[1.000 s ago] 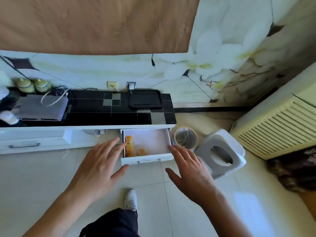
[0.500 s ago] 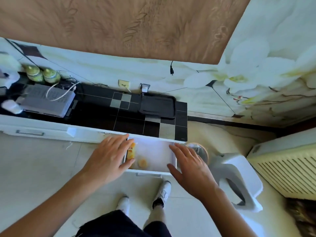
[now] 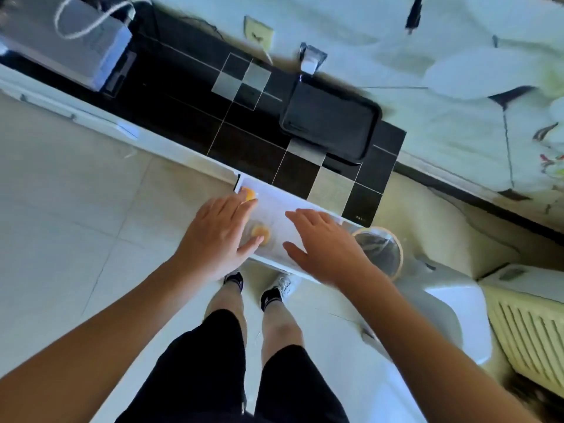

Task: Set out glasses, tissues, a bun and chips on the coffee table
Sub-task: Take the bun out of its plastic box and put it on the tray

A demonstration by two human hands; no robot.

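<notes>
A white drawer (image 3: pixel 274 209) stands pulled out from the low TV cabinet. Inside it lie a yellow-orange chip packet (image 3: pixel 248 194) at the left end and a round golden bun (image 3: pixel 261 232) near the front. My left hand (image 3: pixel 218 235) hovers flat over the drawer's left part, fingers apart, its thumb beside the bun, and it covers part of the chip packet. My right hand (image 3: pixel 323 244) is spread over the drawer's right half, holding nothing.
The cabinet's black tiled top (image 3: pixel 244 123) carries a black tray (image 3: pixel 331 122) and a grey box with white handles (image 3: pixel 76 44). A wastebasket (image 3: pixel 380 248) and a white plastic stool (image 3: pixel 442 306) stand right of the drawer, a radiator (image 3: pixel 531 331) beyond. My legs are below.
I have stepped up to the drawer and the view tilted down. Both hands moved forward from in front of the drawer to over its inside.
</notes>
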